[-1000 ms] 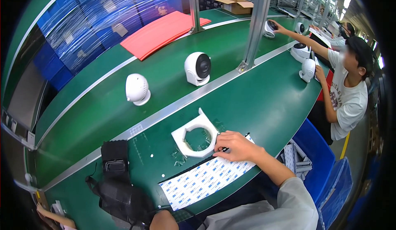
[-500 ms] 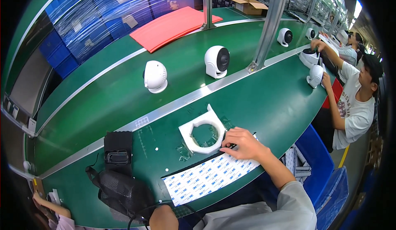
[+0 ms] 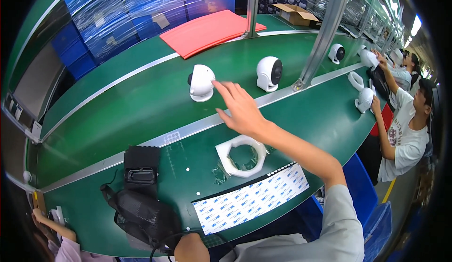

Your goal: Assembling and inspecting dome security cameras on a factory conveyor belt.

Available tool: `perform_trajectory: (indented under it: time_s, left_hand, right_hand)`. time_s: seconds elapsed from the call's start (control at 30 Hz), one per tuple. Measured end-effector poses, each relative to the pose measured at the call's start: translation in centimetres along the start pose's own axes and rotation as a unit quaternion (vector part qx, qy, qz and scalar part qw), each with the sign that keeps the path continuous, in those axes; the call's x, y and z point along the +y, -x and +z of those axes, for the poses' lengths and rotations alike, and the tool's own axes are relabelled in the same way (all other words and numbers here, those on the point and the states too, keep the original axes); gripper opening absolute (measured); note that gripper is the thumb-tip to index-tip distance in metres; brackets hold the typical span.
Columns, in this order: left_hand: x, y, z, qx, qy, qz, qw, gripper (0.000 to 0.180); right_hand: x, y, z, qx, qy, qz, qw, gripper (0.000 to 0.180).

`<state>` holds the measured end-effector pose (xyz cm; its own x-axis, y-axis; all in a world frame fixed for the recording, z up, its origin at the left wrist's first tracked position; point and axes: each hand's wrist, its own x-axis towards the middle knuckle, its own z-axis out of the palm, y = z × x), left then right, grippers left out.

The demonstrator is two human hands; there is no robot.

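My right hand [image 3: 240,109] reaches over the bench's metal rail with its fingers apart. Its fingertips are at the side of a white round-headed camera [image 3: 202,84] on the green belt; whether they touch it I cannot tell. Below my forearm lies a white foam ring [image 3: 220,154] with a round opening. Nearer to me is a sheet of white, blue-printed backing paper [image 3: 249,201] with a black strip along its far edge. A bare piece of skin shows at the lower edge, but my left hand is not visible.
A second white camera [image 3: 269,74] stands to the right, near a metal post [image 3: 325,36]. At left lie a black mesh bag [image 3: 143,217] and a black pad [image 3: 141,161]. Red-orange sheets [image 3: 212,31] rest behind the belt. A co-worker [image 3: 402,130] handles another camera [image 3: 364,100] at right.
My right hand has left the black strip's edge and moved up and left to the camera on the belt. The view has shifted slightly. At right, the co-worker's raised hand has moved farther away.
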<state>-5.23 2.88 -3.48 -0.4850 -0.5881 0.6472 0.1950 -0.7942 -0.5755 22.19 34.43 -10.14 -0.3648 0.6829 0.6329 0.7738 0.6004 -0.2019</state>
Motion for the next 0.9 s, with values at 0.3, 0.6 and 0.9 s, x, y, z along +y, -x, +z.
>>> perform_trajectory:
  time_s: [0.3,0.6,0.9]
  left_hand:
    - [-0.6,0.5,0.1,-0.023,-0.006,0.042,0.999,0.05]
    - [-0.4,1.1,1.4,-0.025,0.0,0.054,0.998,0.051]
    - [0.3,1.7,4.5,-0.012,0.007,0.072,0.997,0.051]
  right_hand:
    - [3.6,-6.9,11.3,-0.019,0.162,0.104,0.981,0.113]
    - [6.7,-6.6,8.5,0.062,0.012,0.178,0.982,0.111]
    - [3.9,4.0,-1.7,-0.071,-0.49,0.333,0.803,0.09]
